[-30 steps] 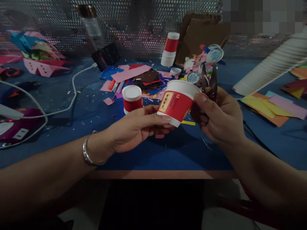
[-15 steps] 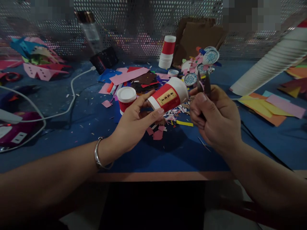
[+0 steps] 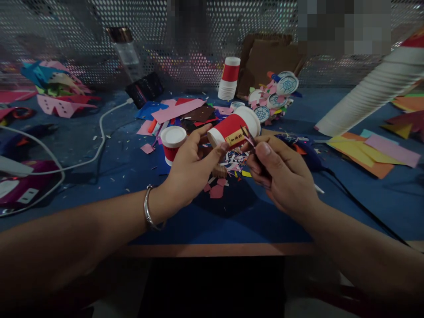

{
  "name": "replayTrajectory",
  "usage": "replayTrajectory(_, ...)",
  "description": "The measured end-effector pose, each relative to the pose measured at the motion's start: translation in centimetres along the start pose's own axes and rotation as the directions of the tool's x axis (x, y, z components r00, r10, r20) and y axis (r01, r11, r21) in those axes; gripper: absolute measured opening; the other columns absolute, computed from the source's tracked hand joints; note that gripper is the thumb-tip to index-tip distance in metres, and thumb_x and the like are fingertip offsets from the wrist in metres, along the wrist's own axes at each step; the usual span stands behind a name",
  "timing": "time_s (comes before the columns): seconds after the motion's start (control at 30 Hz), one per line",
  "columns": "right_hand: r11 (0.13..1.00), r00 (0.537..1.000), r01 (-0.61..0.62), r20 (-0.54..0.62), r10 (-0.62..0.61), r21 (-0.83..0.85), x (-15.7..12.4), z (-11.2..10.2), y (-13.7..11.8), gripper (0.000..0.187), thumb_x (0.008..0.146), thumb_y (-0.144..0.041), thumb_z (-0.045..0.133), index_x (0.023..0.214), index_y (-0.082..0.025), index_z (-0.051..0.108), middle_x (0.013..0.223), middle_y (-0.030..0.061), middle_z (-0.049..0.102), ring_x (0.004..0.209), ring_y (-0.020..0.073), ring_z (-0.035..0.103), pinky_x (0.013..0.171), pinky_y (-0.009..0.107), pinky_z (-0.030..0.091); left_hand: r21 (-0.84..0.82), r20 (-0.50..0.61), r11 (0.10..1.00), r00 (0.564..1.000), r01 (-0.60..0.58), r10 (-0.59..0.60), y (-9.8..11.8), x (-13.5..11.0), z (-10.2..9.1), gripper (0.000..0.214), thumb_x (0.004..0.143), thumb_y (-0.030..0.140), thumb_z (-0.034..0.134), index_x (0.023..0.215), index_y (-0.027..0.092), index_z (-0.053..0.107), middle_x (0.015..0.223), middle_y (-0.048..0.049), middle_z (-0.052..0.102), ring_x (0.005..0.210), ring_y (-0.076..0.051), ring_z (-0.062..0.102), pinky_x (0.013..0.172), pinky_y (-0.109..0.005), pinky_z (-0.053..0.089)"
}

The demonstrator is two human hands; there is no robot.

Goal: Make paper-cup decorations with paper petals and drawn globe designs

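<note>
My left hand point(image 3: 190, 170) grips a red and white paper cup point(image 3: 233, 128) lying on its side, its mouth turned to the right and a yellow label facing me. My right hand point(image 3: 281, 179) is closed on small dark scissors point(image 3: 249, 140), whose tips touch the cup's side by the label. Both hands hover just above a heap of paper scraps point(image 3: 228, 165) on the blue mat. A silver bangle point(image 3: 148, 213) circles my left wrist.
An upside-down red cup point(image 3: 172, 142) stands left of my hand. Coloured paper sheets point(image 3: 185, 110), a short cup stack point(image 3: 229, 78), round printed discs point(image 3: 276, 90) and brown card lie behind. A long cup stack point(image 3: 371, 90) and more sheets are at right; white cable point(image 3: 99, 132) at left; black cord at right.
The cup has tipped from near upright onto its side and moved a little away from me. My right hand has brought the scissors down from pointing up until the tips meet the cup.
</note>
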State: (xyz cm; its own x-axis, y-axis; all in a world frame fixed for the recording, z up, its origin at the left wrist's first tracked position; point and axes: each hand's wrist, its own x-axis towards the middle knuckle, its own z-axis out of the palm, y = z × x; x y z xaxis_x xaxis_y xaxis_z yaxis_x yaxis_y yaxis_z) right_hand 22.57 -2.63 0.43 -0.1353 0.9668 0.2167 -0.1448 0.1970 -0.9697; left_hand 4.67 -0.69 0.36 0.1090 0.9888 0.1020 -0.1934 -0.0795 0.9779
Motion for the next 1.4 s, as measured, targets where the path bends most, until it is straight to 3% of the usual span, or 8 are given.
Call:
replayTrajectory(0.1,0.999,0.997,-0.009,-0.074,0.013,0.047,0.3,0.0,-0.3,0.033,0.096,-0.054,0.077,0.091,-0.023,0.067,0.065,-0.0046,0.048,0.047,0.0073,0.033,0.044,0.028,0.016,0.009,-0.034,0.996,0.995,-0.088,0.089,-0.3,0.3,0.0,0.044,0.096,0.023,0.077,0.136,0.02,0.058,0.133,-0.0086,0.072,0.108,-0.017,0.072,0.09,-0.029,0.064)
replayTrajectory(0.2,0.997,0.993,-0.04,-0.11,0.048,0.072,0.5,0.0,-0.6,0.035,0.093,-0.055,0.08,0.09,-0.022,0.067,0.064,-0.0049,0.048,0.044,0.0065,0.032,0.043,0.028,0.015,-0.004,-0.044,0.994,0.993,-0.113,0.113,-1.0,0.5,-0.1,0.052,0.093,0.022,0.08,0.139,0.022,0.054,0.123,-0.0065,0.073,0.105,-0.016,0.073,0.09,-0.028,0.063)
replayTrajectory(0.5,0.969,0.968,-0.235,0.108,0.227,0.07,0.4,0.3,0.2,0.043,0.089,-0.057,0.085,0.083,-0.021,0.062,0.062,-0.0074,0.049,0.043,0.003,0.033,0.04,0.02,0.015,-0.051,0.017,0.995,0.996,-0.092,0.093,-0.7,0.5,-0.1,0.066,0.083,0.027,0.09,0.138,0.026,0.054,0.128,-0.0076,0.072,0.106,-0.021,0.074,0.074,-0.026,0.064)
replayTrajectory(0.67,0.951,0.953,-0.289,0.131,0.275,0.109,0.4,0.2,0.2,0.047,0.088,-0.055,0.086,0.08,-0.021,0.056,0.06,-0.0085,0.047,0.042,0.0021,0.03,0.039,0.018,0.013,-0.028,0.036,0.99,0.99,-0.136,0.137,-0.8,0.4,-0.3,0.059,0.087,0.03,0.087,0.138,0.026,0.057,0.131,-0.0073,0.073,0.112,-0.022,0.074,0.083,-0.028,0.064)
replayTrajectory(0.8,0.945,0.951,-0.299,0.129,0.283,0.133,0.3,0.2,0.2,0.046,0.09,-0.054,0.085,0.079,-0.021,0.054,0.06,-0.0082,0.048,0.042,0.0022,0.031,0.039,0.017,0.014,-0.019,0.034,0.986,0.986,-0.165,0.165,-1.2,0.8,-0.5,0.063,0.085,0.033,0.089,0.137,0.025,0.054,0.14,-0.0091,0.068,0.114,-0.021,0.073,0.092,-0.031,0.064)
replayTrajectory(0.97,0.941,0.95,-0.304,0.125,0.287,0.148,0.2,0.2,0.1,0.044,0.091,-0.053,0.084,0.08,-0.021,0.055,0.06,-0.0085,0.047,0.041,0.0018,0.029,0.038,0.016,0.013,-0.014,-0.039,0.981,0.981,-0.192,0.191,-1.4,1.2,-0.4,0.062,0.077,0.03,0.095,0.122,0.02,0.054,0.131,-0.0114,0.069,0.116,-0.021,0.07,0.099,-0.031,0.06)
replayTrajectory(1.2,0.94,0.947,-0.313,0.125,0.297,0.138,0.1,0.3,-0.1,0.047,0.09,-0.056,0.083,0.079,-0.022,0.052,0.059,-0.0085,0.046,0.041,0.0027,0.028,0.038,0.018,0.012,0.11,-0.034,0.962,0.967,-0.249,0.254,-1.4,1.0,-0.2,0.061,0.073,0.038,0.097,0.111,0.025,0.051,0.116,-0.0053,0.067,0.107,-0.02,0.07,0.096,-0.034,0.059)
replayTrajectory(1.4,0.939,0.945,-0.32,0.117,0.307,0.124,0.0,0.3,-0.1,0.044,0.092,-0.055,0.08,0.079,-0.022,0.053,0.059,-0.0081,0.045,0.041,0.0027,0.028,0.038,0.019,0.011,0.129,-0.051,0.954,0.959,-0.27,0.278,-1.4,1.1,-0.2,0.057,0.078,0.036,0.093,0.114,0.025,0.05,0.12,-0.0064,0.067,0.113,-0.021,0.068,0.093,-0.032,0.059)
